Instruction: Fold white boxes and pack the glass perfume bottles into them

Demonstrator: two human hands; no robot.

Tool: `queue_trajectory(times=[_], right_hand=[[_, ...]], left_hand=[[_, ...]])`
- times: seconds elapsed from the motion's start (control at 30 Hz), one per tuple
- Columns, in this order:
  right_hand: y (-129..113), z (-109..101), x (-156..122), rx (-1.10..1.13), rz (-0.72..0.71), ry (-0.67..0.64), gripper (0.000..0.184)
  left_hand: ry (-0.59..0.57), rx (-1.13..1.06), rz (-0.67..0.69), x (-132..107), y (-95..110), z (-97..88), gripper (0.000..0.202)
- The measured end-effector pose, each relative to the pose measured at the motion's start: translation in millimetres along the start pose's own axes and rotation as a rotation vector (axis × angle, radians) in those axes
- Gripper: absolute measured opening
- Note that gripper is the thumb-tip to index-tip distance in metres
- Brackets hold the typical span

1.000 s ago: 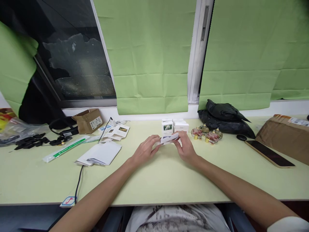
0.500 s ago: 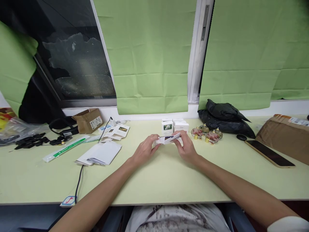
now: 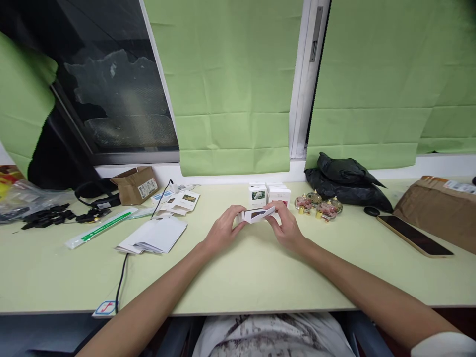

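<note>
Between both hands, above the table, is a small white cardboard box (image 3: pixel 259 215) with a flap sticking out and a dark gap or picture on its near side. My left hand (image 3: pixel 223 229) pinches its left end between thumb and fingers. At the right end my right hand (image 3: pixel 285 229) grips the flap side, fingers on top and thumb below. Just behind it stand several small white boxes (image 3: pixel 258 197), one with a white-flower picture. To the left lie flat white cartons (image 3: pixel 159 235) in a stack, and printed ones (image 3: pixel 187 201) farther back.
Round ornaments (image 3: pixel 327 210) with pink and gold parts lie right of the boxes. Black plastic bags (image 3: pixel 345 183), a phone (image 3: pixel 416 236) and a large brown parcel (image 3: pixel 439 210) are farther right. Leftward are an open brown carton (image 3: pixel 136 187), a green-white packet (image 3: pixel 102 228) and a black cable (image 3: pixel 122 282).
The held box has tilted slightly, its flap and near side turning a little more toward me. Both hands keep their grip in nearly the same place.
</note>
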State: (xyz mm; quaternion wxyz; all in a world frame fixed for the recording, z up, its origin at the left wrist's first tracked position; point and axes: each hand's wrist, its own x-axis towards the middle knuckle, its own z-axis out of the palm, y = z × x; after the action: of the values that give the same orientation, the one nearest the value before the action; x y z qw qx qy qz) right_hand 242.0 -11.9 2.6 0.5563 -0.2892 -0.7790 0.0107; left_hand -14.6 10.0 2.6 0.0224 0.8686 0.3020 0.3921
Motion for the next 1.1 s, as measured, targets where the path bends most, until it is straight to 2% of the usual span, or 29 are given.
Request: queue_trajectory(times=[0.27,0.67,1.1], right_hand=[[2.6,1.3,-1.3,0.031,0.016,0.007,0.015],[4.9,3.9,-4.4,0.139,0.14,0.014,0.018],[5.3,4.3,-3.9,0.145,0.134,-0.001,0.018]], left_hand=[[0.023,-0.036,0.018,1.7,2.7,-1.6,0.029],[0.015,-0.066,0.01,2.8,3.3,-2.5,0.028],[0.004,-0.042,0.018,2.5,4.3,-2.4,0.031]])
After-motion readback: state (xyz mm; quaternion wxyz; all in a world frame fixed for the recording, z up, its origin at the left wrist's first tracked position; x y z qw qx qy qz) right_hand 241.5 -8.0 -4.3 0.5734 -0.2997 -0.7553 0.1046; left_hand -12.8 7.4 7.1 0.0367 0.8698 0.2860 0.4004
